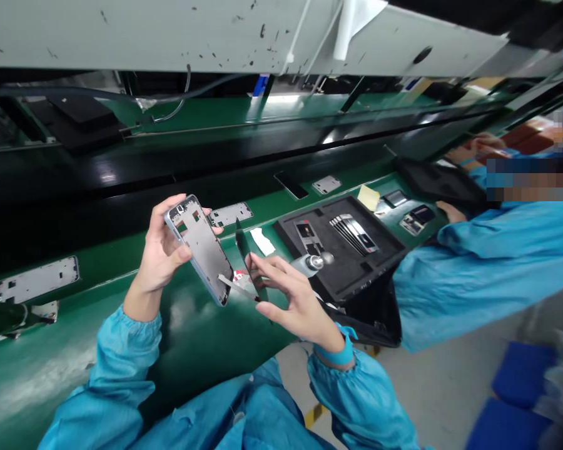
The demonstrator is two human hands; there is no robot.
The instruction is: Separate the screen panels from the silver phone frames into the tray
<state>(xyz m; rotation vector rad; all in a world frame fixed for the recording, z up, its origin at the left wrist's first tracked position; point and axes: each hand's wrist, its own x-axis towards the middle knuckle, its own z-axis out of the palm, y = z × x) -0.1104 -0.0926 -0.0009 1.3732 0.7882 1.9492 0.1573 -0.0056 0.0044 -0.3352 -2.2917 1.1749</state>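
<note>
My left hand (157, 247) is closed round the side of a phone frame (201, 247), holding it tilted above the green bench. The frame has a grey metal inner face and a pale blue rim. In my right hand (293, 297) a thin dark phone screen (249, 265) stands almost edge-on, gripped between thumb and fingers. A narrow flex cable (237, 286) spans from the screen to the lower end of the frame. Behind my left fingers lies another metal phone frame (232, 214) on the bench.
A black foam tray (281, 232) holding phone parts stands to the right, with a metal-topped bottle (309, 264) by its near edge. Another phone frame (40, 278) lies at left. A dark phone panel (291, 185) lies farther back. A co-worker's blue sleeve (488, 262) reaches in at right.
</note>
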